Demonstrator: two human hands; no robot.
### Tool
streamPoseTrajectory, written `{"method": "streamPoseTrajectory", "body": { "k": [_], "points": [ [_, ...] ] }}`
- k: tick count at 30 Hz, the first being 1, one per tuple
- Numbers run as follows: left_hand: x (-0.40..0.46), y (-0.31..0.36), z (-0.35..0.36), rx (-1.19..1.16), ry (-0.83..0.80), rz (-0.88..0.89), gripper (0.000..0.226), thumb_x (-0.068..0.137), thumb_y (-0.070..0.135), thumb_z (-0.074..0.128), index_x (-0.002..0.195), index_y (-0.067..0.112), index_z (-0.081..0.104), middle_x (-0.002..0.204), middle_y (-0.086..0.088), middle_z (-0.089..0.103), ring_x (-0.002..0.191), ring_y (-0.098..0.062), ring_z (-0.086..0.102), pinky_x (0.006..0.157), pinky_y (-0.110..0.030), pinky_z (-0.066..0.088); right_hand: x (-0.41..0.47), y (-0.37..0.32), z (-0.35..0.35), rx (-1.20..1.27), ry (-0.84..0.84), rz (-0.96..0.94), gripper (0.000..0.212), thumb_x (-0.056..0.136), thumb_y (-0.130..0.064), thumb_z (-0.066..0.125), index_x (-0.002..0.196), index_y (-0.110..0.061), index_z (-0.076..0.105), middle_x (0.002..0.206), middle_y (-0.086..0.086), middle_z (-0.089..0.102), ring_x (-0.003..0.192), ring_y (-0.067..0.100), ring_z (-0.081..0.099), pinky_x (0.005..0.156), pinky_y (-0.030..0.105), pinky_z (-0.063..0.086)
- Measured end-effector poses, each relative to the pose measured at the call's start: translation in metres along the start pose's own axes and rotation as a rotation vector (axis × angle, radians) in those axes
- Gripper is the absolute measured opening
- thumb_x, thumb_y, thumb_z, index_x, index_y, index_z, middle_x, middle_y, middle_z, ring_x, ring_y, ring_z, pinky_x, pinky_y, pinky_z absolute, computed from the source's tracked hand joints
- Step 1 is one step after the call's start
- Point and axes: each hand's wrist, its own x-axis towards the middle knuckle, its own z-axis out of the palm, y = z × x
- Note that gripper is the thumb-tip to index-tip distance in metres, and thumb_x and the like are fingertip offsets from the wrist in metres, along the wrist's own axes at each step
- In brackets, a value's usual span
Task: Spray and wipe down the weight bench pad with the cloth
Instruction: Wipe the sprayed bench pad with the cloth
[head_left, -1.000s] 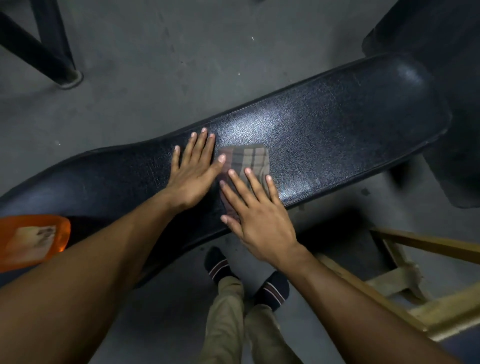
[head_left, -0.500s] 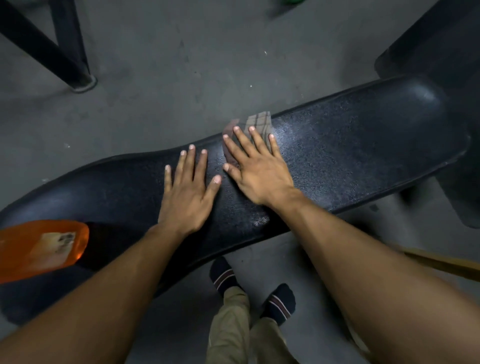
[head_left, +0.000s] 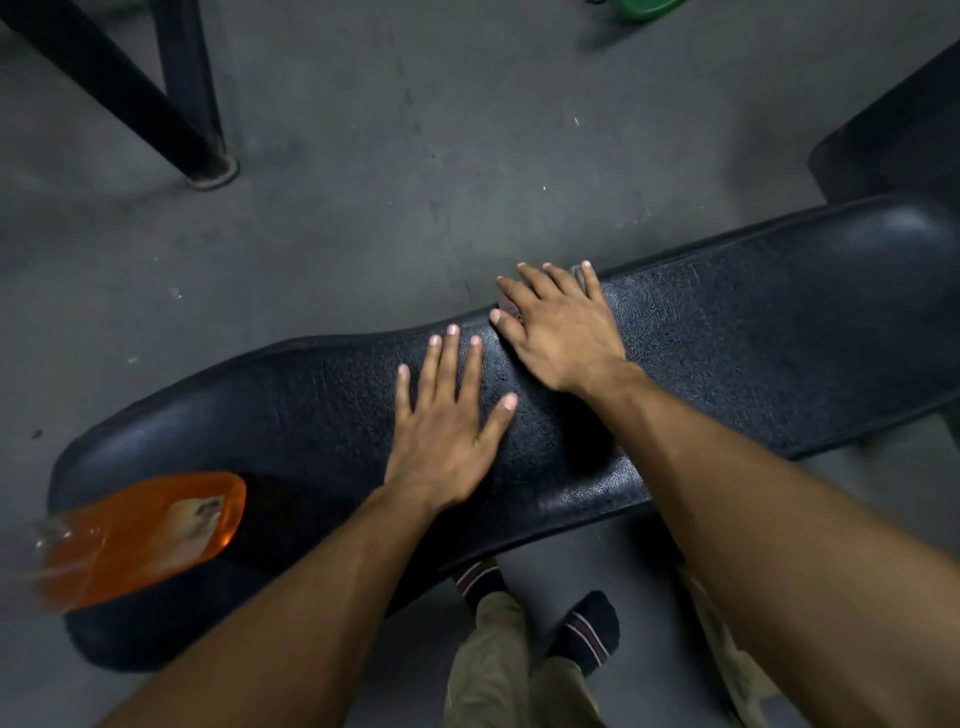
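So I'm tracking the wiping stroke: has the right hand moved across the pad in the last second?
Yes. The right hand slid with the cloth from the pad's near edge to its far edge.

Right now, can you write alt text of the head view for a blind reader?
The right hand presses a mostly hidden cloth flat at the far edge of a black bench pad, while the left hand rests open on the pad beside it. An orange bottle lies on the pad's left end.

- Left hand (head_left: 441, 431) and right hand (head_left: 563, 332): bare, no rings or watch; forearms bare, no sleeves in view.
- Trousers (head_left: 498, 670): khaki.
- Socks (head_left: 584, 631): dark navy, maroon-and-white stripes; no shoes.
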Motion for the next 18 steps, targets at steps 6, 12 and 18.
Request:
{"method": "streamPoseTrajectory", "body": {
  "k": [6, 12, 18],
  "points": [
    [0.001, -0.001, -0.002, -0.018, -0.037, 0.003, 0.078, 0.094, 0.071, -0.002, 0.158, 0.029, -0.019, 0.163, 0.005, -0.033, 0.147, -0.01, -0.036, 0.118, -0.045, -0.024, -0.04, -0.005, 0.022, 0.008, 0.111, -0.028, 0.066, 0.108, -0.058, 0.025, 0.167, -0.029, 0.021, 0.176, -0.001, 0.017, 0.163, 0.024, 0.008, 0.131, 0.055, 0.003],
    [0.004, -0.002, -0.009, -0.073, -0.117, 0.001, 0.077, 0.092, 0.072, -0.005, 0.155, 0.033, -0.024, 0.16, 0.008, -0.039, 0.143, -0.006, -0.041, 0.117, -0.044, -0.026, -0.103, -0.012, 0.042, -0.016, 0.112, -0.017, 0.067, 0.107, -0.055, 0.031, 0.167, -0.028, 0.019, 0.176, 0.0, 0.015, 0.163, 0.026, 0.01, 0.13, 0.057, 0.013],
    [0.003, -0.003, -0.005, -0.071, -0.098, -0.005, 0.079, 0.091, 0.073, -0.005, 0.156, 0.033, -0.023, 0.161, 0.009, -0.037, 0.144, -0.006, -0.04, 0.119, -0.045, -0.024, -0.139, -0.017, 0.061, -0.004, 0.088, -0.034, 0.068, 0.106, -0.056, 0.036, 0.167, -0.03, 0.021, 0.177, -0.002, 0.012, 0.163, 0.025, 0.007, 0.131, 0.055, 0.009]
  ]
}}
